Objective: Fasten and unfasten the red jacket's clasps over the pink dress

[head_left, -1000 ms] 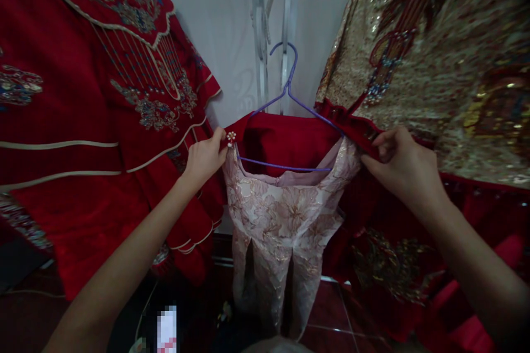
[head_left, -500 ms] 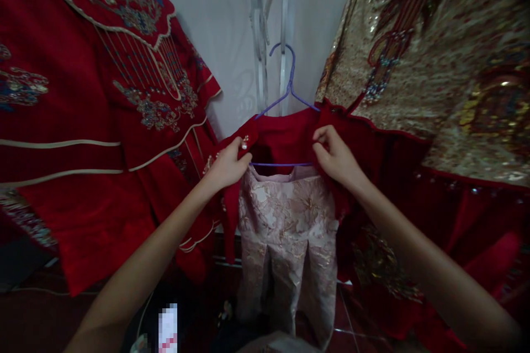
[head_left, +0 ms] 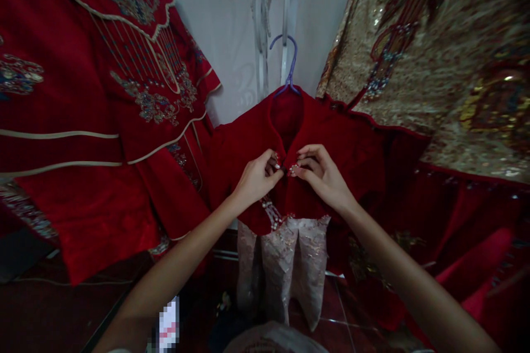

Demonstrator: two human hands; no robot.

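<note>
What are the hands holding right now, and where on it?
Both hands hold the red jacket on the hanger. The left hand pinches one front edge below the collar, the right hand pinches the other, with the edges meeting between the fingertips.

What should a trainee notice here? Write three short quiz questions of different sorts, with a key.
1. True or false: both hands meet at the front opening of the red jacket.
2. What colour is the hanger? A) purple B) white C) black
3. Fill in: below the jacket's hem hangs a pale pink ____ garment.

Key:
1. True: the left hand and the right hand pinch its two front edges together just below the collar.
2. A
3. brocade
</note>
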